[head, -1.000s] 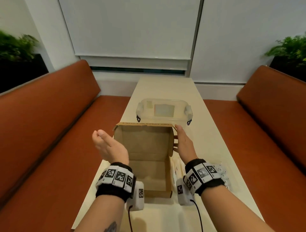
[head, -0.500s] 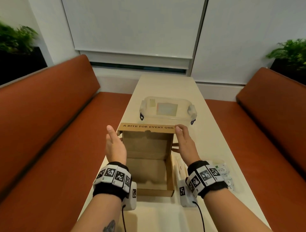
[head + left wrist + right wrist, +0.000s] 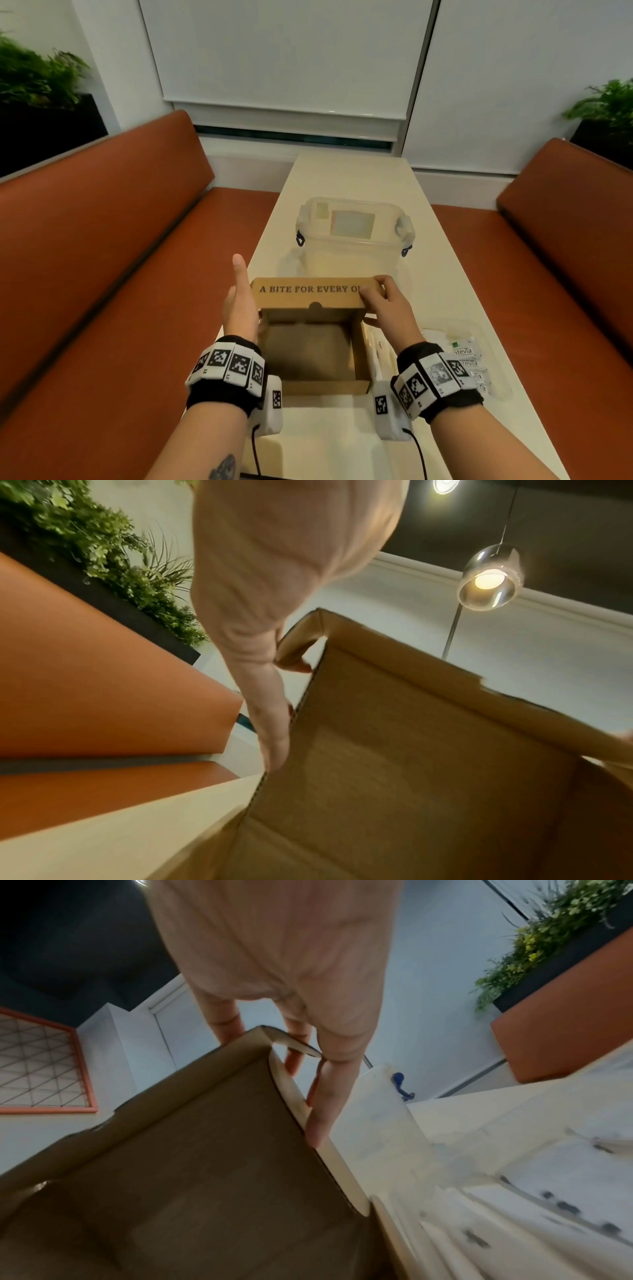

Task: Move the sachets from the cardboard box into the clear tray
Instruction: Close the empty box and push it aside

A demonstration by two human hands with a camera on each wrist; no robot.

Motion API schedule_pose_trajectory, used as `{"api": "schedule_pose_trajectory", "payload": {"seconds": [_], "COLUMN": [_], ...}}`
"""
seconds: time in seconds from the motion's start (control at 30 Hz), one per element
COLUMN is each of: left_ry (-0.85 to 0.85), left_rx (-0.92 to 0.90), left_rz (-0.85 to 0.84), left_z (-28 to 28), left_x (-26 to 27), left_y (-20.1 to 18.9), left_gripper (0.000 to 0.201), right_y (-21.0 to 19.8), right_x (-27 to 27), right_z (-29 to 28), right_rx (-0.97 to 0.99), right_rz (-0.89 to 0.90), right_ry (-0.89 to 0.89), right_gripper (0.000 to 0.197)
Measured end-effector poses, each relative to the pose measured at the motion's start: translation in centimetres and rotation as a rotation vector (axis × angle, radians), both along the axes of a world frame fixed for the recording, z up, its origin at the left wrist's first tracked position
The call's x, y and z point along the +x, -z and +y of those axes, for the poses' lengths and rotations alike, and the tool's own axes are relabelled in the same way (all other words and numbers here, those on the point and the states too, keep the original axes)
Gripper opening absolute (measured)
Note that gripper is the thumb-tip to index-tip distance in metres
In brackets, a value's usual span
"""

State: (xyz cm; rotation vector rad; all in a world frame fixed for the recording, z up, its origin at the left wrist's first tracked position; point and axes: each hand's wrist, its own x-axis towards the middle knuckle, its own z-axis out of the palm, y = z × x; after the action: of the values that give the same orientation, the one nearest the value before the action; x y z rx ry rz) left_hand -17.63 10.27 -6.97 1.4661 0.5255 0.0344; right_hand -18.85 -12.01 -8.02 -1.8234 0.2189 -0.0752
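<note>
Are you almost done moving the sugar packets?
Nearly. The cardboard box looks empty, and sachets lie in the clear tray. The right hand grips the box lid; the left hand touches its side. Only closing seems left.

Orange benches (image 3: 102, 260) flank a pale table (image 3: 352, 178) below white window blinds (image 3: 287, 54).

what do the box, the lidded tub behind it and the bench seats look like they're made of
Box: brown corrugated cardboard, matte; fluted cut edges show in the left wrist view.
Tub: translucent plastic, slightly glossy, with clip latches on its lid; the table shows through its wall.
Bench seats: smooth rust-orange upholstery with a soft sheen, probably leather or vinyl; which one can't be told.
</note>
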Motion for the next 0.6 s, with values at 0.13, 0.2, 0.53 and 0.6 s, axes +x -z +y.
{"api": "schedule_pose_trajectory", "payload": {"seconds": [0.13,0.2,0.53,0.6], "left_ry": [0.118,0.129,0.008,0.009], "left_rx": [-0.022,0.041,0.339,0.369], "left_rz": [0.157,0.201,0.234,0.226], "left_z": [1.2,1.5,1.0,0.8], "left_x": [-0.2,-0.2,-0.6,-0.5], "left_y": [2.4,3.9,7.6,7.8], "left_gripper": [0.058,0.041,0.029,0.029], "right_y": [1.5,2.5,5.0,5.5], "right_x": [-1.4,-2.0,-2.8,-2.8], "right_z": [-0.2,-0.2,1.6,2.3], "right_rx": [-0.059,-0.103,-0.329,-0.411], "right_rz": [0.039,0.071,0.131,0.091], "right_ry": [-0.014,-0.041,-0.156,-0.16], "right_gripper": [0.012,0.012,0.031,0.034]}}
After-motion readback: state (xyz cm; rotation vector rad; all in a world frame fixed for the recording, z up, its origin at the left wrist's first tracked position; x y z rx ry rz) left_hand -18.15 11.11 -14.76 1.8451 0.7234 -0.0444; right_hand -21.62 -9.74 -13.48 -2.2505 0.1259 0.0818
